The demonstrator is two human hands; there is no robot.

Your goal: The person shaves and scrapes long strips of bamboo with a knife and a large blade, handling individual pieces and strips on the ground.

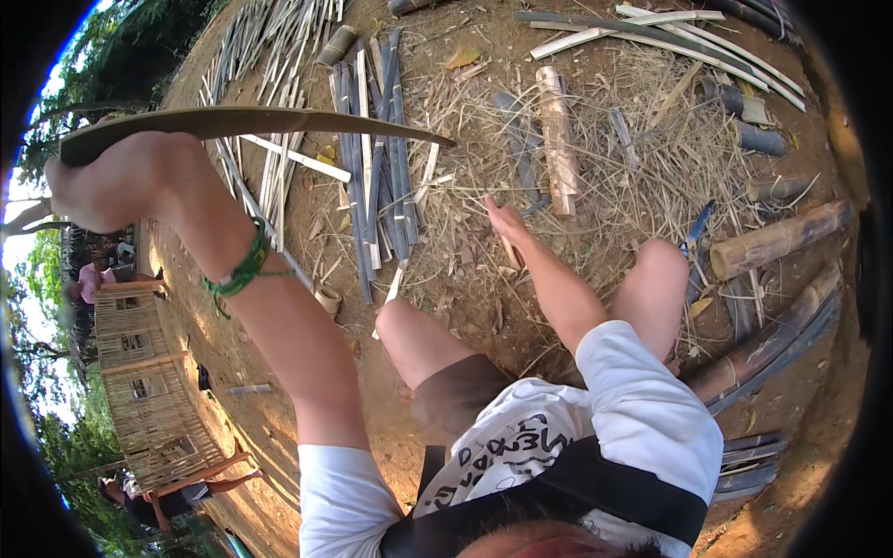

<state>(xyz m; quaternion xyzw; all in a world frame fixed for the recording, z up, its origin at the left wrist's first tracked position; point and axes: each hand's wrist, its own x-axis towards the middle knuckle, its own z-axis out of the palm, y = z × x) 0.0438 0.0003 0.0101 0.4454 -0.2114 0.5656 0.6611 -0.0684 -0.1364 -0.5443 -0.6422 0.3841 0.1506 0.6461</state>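
At left, the left hand (126,181) grips a long curved strip (251,120), raised, its tapered end pointing right. Farther right, the right hand (505,221) curls low; I cannot tell around what. Bracing that free end clear of the right knee (662,265) should aid control.

From overhead, a wide fisheye lens, the left of a head-worn pair, looks steeply down over the wearer's white T-shirt (646,381) and black strap (619,488) toward bare knees (662,265) and the dirt ground (233,344) in front. The raised left hand (116,181) sits closer to the lens and looms large; the right hand (507,220) appears smaller, lower and farther off. At far left, the view stretches out to a distant bamboo-slat wall (158,409) and trees (56,446), bent sideways along the curving rim.
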